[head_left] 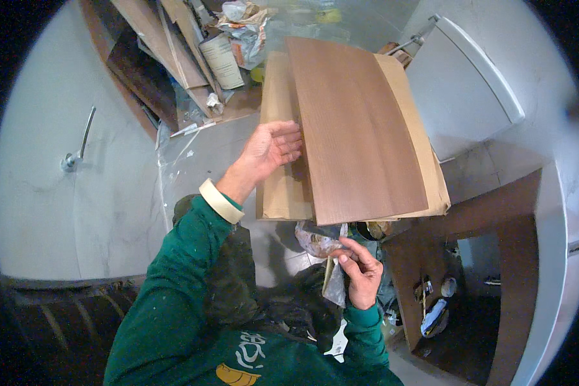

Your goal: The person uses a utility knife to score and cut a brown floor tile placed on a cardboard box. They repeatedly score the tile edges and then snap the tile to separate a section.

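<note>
A brown wood-look board [360, 132] lies tilted on a flat piece of cardboard [278, 193]. My left hand [273, 149] is at the board's left edge, fingers stretched out, palm turned toward it; whether the fingertips touch it is unclear. A roll of cream masking tape [220, 201] circles my left wrist like a bracelet. Below the board's near edge, my right hand [363, 273] is closed, with thumb and index finger together. A small pale, greyish strip [334, 284] hangs beside the thumb; I cannot make out what it is. Behind those fingers sits a clear plastic bag [318, 242].
Wooden planks [157, 38], a white cylindrical container [222, 61] and a crumpled bag [244, 29] crowd the far left. A white toilet tank [464, 83] stands right. Below it, a brown open cabinet frame [482, 212] has small items inside. A door handle [77, 151] juts out left.
</note>
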The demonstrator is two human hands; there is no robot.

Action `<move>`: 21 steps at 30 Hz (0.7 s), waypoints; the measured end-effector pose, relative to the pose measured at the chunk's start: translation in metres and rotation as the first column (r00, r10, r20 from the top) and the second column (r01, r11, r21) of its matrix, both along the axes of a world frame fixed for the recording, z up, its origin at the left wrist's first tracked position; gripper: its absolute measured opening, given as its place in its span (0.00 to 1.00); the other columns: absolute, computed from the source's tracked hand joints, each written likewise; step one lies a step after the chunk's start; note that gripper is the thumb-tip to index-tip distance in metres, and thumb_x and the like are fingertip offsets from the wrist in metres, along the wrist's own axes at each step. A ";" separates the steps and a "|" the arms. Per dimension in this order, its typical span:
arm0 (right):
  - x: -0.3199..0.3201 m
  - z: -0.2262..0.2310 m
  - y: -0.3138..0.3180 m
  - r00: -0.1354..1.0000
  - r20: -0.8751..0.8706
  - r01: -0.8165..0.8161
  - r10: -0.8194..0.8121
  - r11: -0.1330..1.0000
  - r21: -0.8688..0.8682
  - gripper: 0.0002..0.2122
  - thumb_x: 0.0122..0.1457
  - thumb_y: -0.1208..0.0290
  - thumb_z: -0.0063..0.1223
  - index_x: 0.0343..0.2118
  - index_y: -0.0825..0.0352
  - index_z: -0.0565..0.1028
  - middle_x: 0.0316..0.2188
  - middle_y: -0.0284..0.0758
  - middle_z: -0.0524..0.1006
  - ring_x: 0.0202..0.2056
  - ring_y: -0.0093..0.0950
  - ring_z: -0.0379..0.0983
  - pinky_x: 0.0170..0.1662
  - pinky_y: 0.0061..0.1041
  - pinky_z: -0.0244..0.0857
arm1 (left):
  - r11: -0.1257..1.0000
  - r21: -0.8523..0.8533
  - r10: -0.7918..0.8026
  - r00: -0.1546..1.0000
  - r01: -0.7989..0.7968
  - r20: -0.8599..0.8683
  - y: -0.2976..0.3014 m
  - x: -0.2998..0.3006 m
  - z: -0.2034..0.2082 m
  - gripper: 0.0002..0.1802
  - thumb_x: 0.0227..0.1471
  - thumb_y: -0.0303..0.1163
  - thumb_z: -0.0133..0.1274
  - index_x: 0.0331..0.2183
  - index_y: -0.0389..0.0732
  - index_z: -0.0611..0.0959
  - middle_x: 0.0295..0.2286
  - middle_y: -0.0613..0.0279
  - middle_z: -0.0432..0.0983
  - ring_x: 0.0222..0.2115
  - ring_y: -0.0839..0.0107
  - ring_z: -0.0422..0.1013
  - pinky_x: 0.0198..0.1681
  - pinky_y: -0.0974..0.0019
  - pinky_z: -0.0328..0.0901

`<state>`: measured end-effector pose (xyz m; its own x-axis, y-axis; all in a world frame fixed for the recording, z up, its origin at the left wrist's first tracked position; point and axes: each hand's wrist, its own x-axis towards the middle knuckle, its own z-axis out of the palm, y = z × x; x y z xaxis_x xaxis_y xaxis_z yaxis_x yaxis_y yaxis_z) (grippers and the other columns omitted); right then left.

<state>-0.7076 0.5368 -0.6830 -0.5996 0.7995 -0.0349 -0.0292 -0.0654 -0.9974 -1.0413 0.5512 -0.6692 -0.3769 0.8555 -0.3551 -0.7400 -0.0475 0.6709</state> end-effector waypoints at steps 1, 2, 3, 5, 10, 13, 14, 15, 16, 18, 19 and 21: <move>0.002 -0.003 0.000 1.000 -0.004 0.000 0.000 0.999 -0.035 0.16 0.58 0.79 0.60 0.51 0.71 0.80 0.40 0.36 0.84 0.43 0.24 0.78 0.51 0.26 0.69 | 1.000 -0.003 -0.006 1.000 0.006 -0.003 0.000 0.000 0.000 0.19 0.56 0.41 0.56 0.44 0.38 0.79 0.42 0.56 0.80 0.42 0.63 0.76 0.49 0.60 0.69; 0.003 -0.007 0.000 0.998 0.052 0.036 -0.034 0.998 -0.050 0.13 0.58 0.78 0.59 0.46 0.72 0.82 0.42 0.37 0.84 0.45 0.25 0.77 0.52 0.26 0.68 | 1.000 -0.005 -0.011 1.000 0.011 -0.006 0.000 0.001 -0.001 0.19 0.56 0.41 0.56 0.45 0.38 0.79 0.42 0.56 0.80 0.43 0.64 0.76 0.49 0.60 0.70; 0.004 -0.011 0.000 0.996 0.083 0.040 -0.033 0.996 -0.076 0.13 0.58 0.78 0.59 0.46 0.72 0.82 0.42 0.37 0.84 0.45 0.25 0.77 0.53 0.25 0.68 | 1.000 -0.015 -0.010 1.000 0.010 -0.001 0.000 0.002 -0.001 0.20 0.56 0.42 0.55 0.45 0.38 0.79 0.42 0.56 0.80 0.43 0.64 0.76 0.49 0.60 0.70; 0.006 -0.017 -0.001 0.986 0.160 0.062 -0.039 0.989 -0.138 0.12 0.59 0.77 0.58 0.44 0.72 0.82 0.41 0.36 0.84 0.46 0.25 0.77 0.53 0.24 0.67 | 1.000 -0.010 -0.007 1.000 0.007 0.001 0.000 0.004 -0.002 0.21 0.57 0.42 0.54 0.46 0.38 0.78 0.42 0.56 0.79 0.44 0.63 0.75 0.49 0.58 0.69; 0.005 -0.026 -0.004 0.980 0.199 0.023 0.000 0.994 -0.110 0.11 0.59 0.76 0.57 0.42 0.72 0.83 0.40 0.34 0.83 0.43 0.23 0.76 0.52 0.22 0.66 | 0.999 0.031 -0.034 0.999 0.033 0.017 0.000 0.008 -0.003 0.21 0.57 0.42 0.53 0.46 0.38 0.77 0.42 0.55 0.76 0.45 0.62 0.72 0.50 0.55 0.67; -0.001 -0.028 -0.010 0.985 0.174 0.027 -0.002 0.990 -0.140 0.10 0.59 0.77 0.56 0.42 0.73 0.83 0.38 0.34 0.83 0.41 0.22 0.76 0.49 0.22 0.66 | 1.000 0.002 -0.018 1.000 0.018 0.011 0.001 0.010 -0.004 0.17 0.57 0.41 0.53 0.42 0.39 0.78 0.39 0.57 0.77 0.42 0.62 0.73 0.49 0.57 0.67; -0.003 -0.028 -0.012 0.986 0.167 0.037 -0.011 0.987 -0.155 0.10 0.60 0.77 0.55 0.42 0.74 0.82 0.37 0.34 0.83 0.39 0.22 0.76 0.47 0.21 0.66 | 1.000 0.002 -0.020 1.000 0.020 0.011 0.002 0.010 -0.004 0.16 0.57 0.41 0.53 0.41 0.39 0.78 0.39 0.57 0.77 0.41 0.62 0.73 0.49 0.57 0.67; -0.004 -0.028 -0.014 0.989 0.148 0.036 -0.012 0.986 -0.163 0.10 0.60 0.78 0.54 0.42 0.74 0.82 0.36 0.35 0.83 0.37 0.22 0.76 0.45 0.21 0.67 | 1.000 0.002 -0.022 1.000 0.022 0.011 0.003 0.011 -0.004 0.16 0.56 0.40 0.53 0.41 0.39 0.78 0.38 0.57 0.77 0.41 0.62 0.74 0.49 0.57 0.67; -0.005 -0.029 -0.014 0.988 0.151 0.034 -0.002 0.978 -0.207 0.11 0.62 0.76 0.52 0.43 0.74 0.81 0.35 0.36 0.83 0.36 0.23 0.76 0.43 0.22 0.67 | 1.000 0.015 -0.022 1.000 0.022 0.020 0.004 0.011 -0.005 0.16 0.56 0.40 0.54 0.41 0.39 0.78 0.38 0.57 0.77 0.41 0.63 0.74 0.48 0.57 0.67; -0.004 -0.031 -0.014 0.990 0.138 0.002 0.039 0.959 -0.284 0.13 0.65 0.72 0.49 0.45 0.74 0.80 0.34 0.39 0.82 0.33 0.25 0.76 0.39 0.23 0.68 | 0.999 0.036 -0.016 0.999 0.014 0.046 0.006 0.011 -0.008 0.16 0.56 0.40 0.55 0.41 0.40 0.78 0.38 0.58 0.77 0.41 0.63 0.73 0.47 0.57 0.67; -0.002 -0.033 -0.012 0.987 0.147 -0.014 0.071 0.935 -0.354 0.15 0.66 0.67 0.47 0.46 0.73 0.79 0.35 0.40 0.82 0.32 0.25 0.75 0.37 0.23 0.67 | 0.999 0.049 -0.021 0.999 0.020 0.038 0.007 0.010 -0.009 0.15 0.56 0.40 0.55 0.40 0.40 0.78 0.38 0.58 0.77 0.40 0.63 0.73 0.47 0.57 0.67; 0.004 -0.036 -0.008 0.975 0.167 -0.048 0.148 0.869 -0.492 0.19 0.69 0.59 0.43 0.48 0.70 0.78 0.37 0.40 0.83 0.30 0.25 0.74 0.33 0.21 0.65 | 0.998 0.053 -0.022 0.999 0.020 0.035 0.009 0.010 -0.011 0.15 0.56 0.40 0.56 0.40 0.40 0.78 0.39 0.58 0.77 0.40 0.64 0.73 0.45 0.58 0.67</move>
